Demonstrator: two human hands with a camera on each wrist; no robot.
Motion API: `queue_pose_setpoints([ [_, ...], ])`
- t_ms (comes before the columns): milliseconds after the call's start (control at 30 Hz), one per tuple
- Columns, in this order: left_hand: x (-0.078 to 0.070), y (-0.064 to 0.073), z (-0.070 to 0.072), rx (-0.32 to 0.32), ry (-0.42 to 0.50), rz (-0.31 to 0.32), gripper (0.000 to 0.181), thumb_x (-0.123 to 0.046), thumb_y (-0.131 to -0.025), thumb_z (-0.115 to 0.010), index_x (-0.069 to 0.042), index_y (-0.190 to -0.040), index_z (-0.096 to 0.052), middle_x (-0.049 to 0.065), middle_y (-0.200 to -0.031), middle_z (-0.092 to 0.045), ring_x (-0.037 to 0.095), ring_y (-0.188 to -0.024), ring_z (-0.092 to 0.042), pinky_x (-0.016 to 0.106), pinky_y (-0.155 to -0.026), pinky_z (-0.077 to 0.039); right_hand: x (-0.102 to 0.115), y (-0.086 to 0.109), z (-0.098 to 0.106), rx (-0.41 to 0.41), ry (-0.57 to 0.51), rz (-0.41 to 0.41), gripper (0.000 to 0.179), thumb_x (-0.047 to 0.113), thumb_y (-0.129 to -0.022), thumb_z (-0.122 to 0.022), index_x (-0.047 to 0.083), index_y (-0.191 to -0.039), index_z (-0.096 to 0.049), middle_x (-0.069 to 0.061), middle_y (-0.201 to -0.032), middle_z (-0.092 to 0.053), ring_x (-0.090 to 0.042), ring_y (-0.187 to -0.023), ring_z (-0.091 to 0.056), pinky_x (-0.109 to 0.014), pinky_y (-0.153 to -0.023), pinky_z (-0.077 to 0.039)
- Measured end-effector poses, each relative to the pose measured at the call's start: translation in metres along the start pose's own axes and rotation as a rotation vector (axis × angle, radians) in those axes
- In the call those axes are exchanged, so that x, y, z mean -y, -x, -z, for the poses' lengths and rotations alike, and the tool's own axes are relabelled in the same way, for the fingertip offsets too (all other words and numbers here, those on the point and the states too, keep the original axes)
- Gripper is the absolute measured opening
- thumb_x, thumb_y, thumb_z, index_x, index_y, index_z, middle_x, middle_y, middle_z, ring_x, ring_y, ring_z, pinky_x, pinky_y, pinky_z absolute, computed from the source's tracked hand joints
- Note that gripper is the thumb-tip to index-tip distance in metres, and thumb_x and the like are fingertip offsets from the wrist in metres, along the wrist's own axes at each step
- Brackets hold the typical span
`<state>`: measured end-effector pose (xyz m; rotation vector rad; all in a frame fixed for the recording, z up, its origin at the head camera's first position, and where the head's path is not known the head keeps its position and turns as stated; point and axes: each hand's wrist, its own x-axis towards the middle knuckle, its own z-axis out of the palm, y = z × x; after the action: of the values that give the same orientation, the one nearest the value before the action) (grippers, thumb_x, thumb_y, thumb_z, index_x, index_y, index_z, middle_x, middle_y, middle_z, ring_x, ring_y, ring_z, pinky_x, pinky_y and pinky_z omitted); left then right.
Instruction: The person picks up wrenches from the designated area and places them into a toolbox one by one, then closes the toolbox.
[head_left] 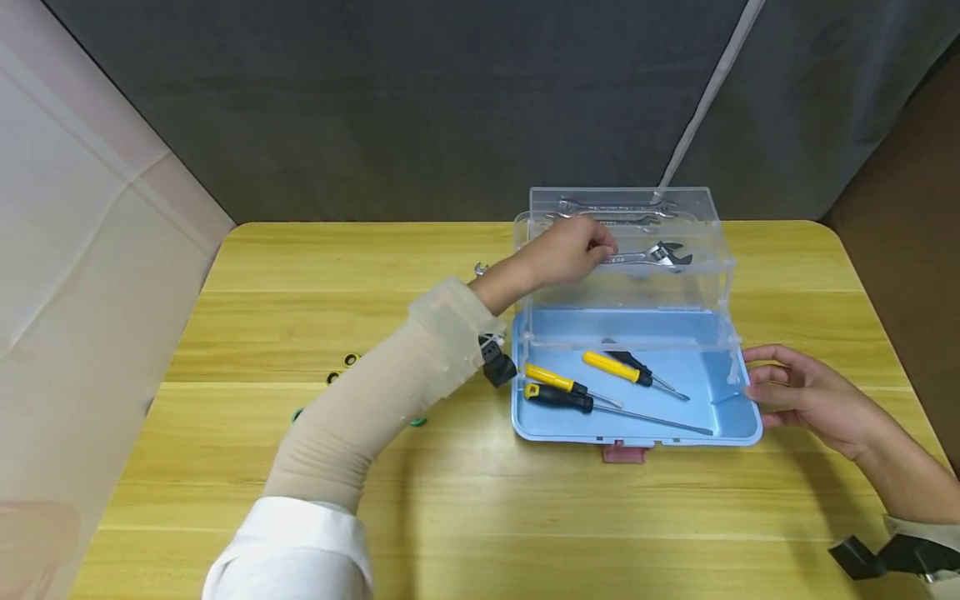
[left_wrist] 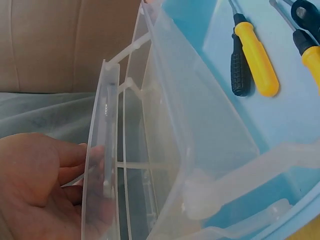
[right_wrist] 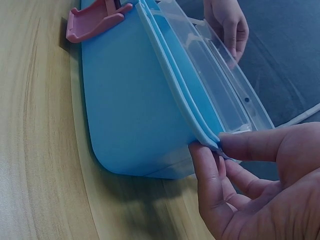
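Toolbox (right_wrist: 135, 100) might tip if my left hand (head_left: 566, 250), grip unclear, leans on the clear tray (head_left: 637, 293) while my right hand (head_left: 813, 400) pinches only the rim (right_wrist: 181, 107).

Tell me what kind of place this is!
Probably a screened-off work corner: there's a yellow wood-grain table, a dark grey fabric backdrop behind it, and an open light-blue plastic toolbox holding yellow-handled screwdrivers.

Blue toolbox (right_wrist: 125, 95) open, upright; clear trays (head_left: 630, 302) raised at rear, silver adjustable wrench (head_left: 654, 256) inside.
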<state>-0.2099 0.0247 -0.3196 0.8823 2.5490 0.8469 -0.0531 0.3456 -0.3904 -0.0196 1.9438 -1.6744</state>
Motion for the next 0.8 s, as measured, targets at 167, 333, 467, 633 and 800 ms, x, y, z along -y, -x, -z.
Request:
queue_pose_setpoints([
  [167, 0.002, 0.003, 0.002, -0.011, -0.002, -0.024, 0.025, -0.017, -0.097, -0.052, -0.006, -0.116, -0.064, 0.004, -0.11, -0.064, 0.01, -0.089, -0.056, 0.02, -0.081, -0.044, 0.0, 0.0, 0.0, 0.007, 0.003, 0.004, 0.037, -0.004, -0.092, -0.052, 0.018, -0.121, -0.048, -0.002, -0.097, -0.063, -0.021, -0.083, -0.064, -0.038, -0.067, -0.054],
  [333, 0.003, 0.009, 0.006, -0.033, 0.003, -0.067, 0.026, -0.018, -0.096, -0.053, -0.006, -0.117, -0.063, 0.002, -0.107, -0.063, 0.01, -0.089, -0.055, 0.019, -0.077, -0.044, 0.0, 0.0, 0.001, 0.007, 0.01, 0.008, 0.037, -0.004, -0.092, -0.052, 0.019, -0.121, -0.048, -0.002, -0.098, -0.063, -0.021, -0.083, -0.064, -0.037, -0.067, -0.054],
  [467, 0.003, 0.016, 0.013, -0.063, -0.051, -0.112, 0.027, -0.02, -0.096, -0.053, -0.008, -0.12, -0.061, 0.001, -0.112, -0.061, 0.01, -0.095, -0.054, 0.019, -0.082, -0.043, -0.001, 0.0, 0.001, 0.01, 0.009, 0.011, 0.037, -0.004, -0.092, -0.052, 0.019, -0.121, -0.048, -0.002, -0.099, -0.064, -0.021, -0.083, -0.064, -0.037, -0.067, -0.054],
  [633, 0.006, 0.031, 0.022, -0.104, -0.181, -0.178, 0.033, -0.023, -0.096, -0.054, -0.01, -0.126, -0.057, 0.001, -0.127, -0.056, 0.013, -0.116, -0.05, 0.024, -0.099, -0.037, -0.001, -0.001, 0.001, 0.005, 0.017, 0.006, 0.037, -0.004, -0.092, -0.052, 0.019, -0.121, -0.048, -0.002, -0.098, -0.064, -0.021, -0.084, -0.064, -0.037, -0.067, -0.054],
  [800, 0.012, 0.049, 0.028, -0.122, -0.309, -0.173, 0.042, -0.029, -0.094, -0.057, -0.012, -0.133, -0.051, 0.004, -0.14, -0.046, 0.018, -0.133, -0.034, 0.038, -0.109, -0.026, 0.0, -0.002, 0.002, -0.014, 0.046, -0.01, 0.037, -0.003, -0.092, -0.053, 0.02, -0.121, -0.048, -0.001, -0.098, -0.063, -0.02, -0.084, -0.063, -0.037, -0.067, -0.053],
])
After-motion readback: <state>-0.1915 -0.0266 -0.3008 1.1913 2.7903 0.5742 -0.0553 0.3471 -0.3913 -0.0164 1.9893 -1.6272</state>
